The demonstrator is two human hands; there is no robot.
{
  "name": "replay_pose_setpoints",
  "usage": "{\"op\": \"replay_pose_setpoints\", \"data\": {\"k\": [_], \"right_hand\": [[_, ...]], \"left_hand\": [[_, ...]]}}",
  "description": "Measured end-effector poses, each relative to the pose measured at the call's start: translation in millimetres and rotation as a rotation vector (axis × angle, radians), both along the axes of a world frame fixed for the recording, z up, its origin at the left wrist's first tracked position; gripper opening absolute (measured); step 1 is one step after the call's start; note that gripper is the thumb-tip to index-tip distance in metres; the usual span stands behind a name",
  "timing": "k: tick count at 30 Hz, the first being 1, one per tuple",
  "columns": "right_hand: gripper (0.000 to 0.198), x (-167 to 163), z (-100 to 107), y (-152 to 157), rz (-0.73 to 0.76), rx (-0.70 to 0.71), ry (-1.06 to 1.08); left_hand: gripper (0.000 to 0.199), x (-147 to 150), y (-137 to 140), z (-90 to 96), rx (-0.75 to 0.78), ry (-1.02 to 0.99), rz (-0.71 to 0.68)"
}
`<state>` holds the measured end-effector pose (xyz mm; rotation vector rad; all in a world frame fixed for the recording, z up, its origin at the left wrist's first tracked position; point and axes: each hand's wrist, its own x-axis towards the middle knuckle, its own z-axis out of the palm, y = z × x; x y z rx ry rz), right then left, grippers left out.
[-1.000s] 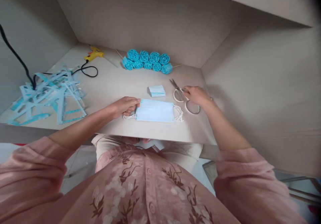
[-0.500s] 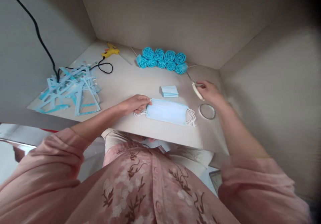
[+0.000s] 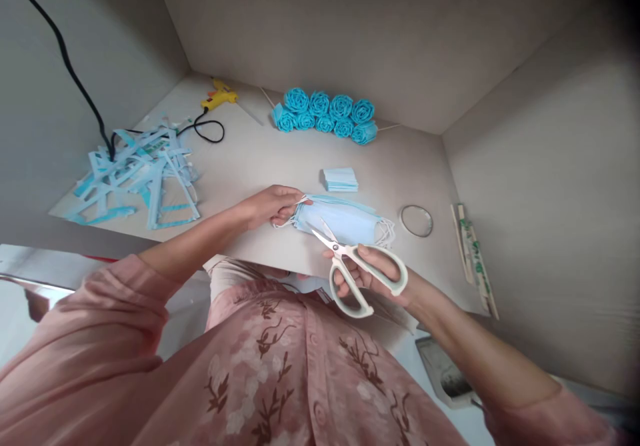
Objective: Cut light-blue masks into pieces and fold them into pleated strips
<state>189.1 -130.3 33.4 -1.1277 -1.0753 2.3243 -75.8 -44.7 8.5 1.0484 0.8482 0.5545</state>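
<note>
My left hand [image 3: 281,205] pinches the left end of a stack of light blue face masks [image 3: 345,216] by its corner, next to the white ear loops. White-handled scissors [image 3: 336,249] are in my right hand [image 3: 367,276], with fingers through the handles and the blades parted. The blade tips point up and left over the left part of the masks. Behind the masks lies a small pile of cut, pale blue mask pieces [image 3: 341,179]. To their right rests a thin ring [image 3: 416,221], perhaps a roll of tape.
Blue rolled flowers [image 3: 323,114] on sticks lie along the back wall. A yellow glue gun [image 3: 219,97] with a black cord sits at the back left, and cut strips [image 3: 140,176] are heaped at the left. Wrapped chopsticks [image 3: 473,256] lie at the right edge.
My right hand has brought the scissors from the right side of the table to the masks, and their blades now stand apart. The left end of the masks is slightly raised in my left hand.
</note>
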Motion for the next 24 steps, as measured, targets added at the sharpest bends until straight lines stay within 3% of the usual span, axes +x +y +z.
{"op": "replay_pose_setpoints", "data": {"k": [7,17,24], "right_hand": [[0.062,-6,6,3,-0.037,0.017,-0.083],[0.058,-8,-6,7,-0.007,0.327,-0.152],[0.054,-8,-11,8,-0.074,0.354,-0.114]], "left_hand": [[0.029,3,-7,8.7,0.024,-0.048,-0.036],[0.022,14,-19,24.4,0.044,-0.058,-0.060],[0.021,18,-24,33.5,0.045,-0.075,-0.091]]}}
